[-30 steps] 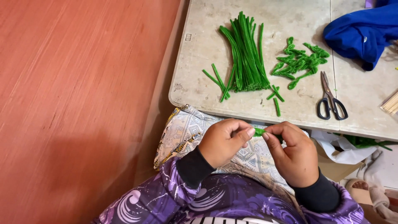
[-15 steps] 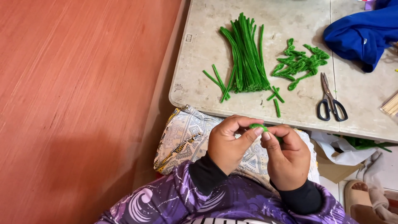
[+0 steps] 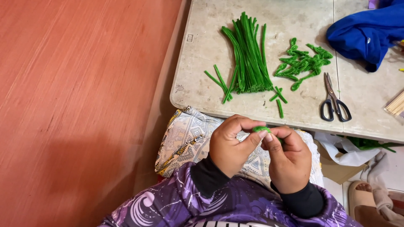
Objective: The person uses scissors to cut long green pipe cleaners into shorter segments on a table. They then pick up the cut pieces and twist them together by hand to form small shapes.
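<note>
L hand & R hand still pinching green stem piece, fingertips now tighter together

Both hands meet just in front of the table's near edge: the left hand and the right hand pinch a small green piece between their fingertips. Farther off on the pale table lie a bundle of straight green stems, a pile of curled green bits, black-handled scissors and a blue cloth at far right.
</note>
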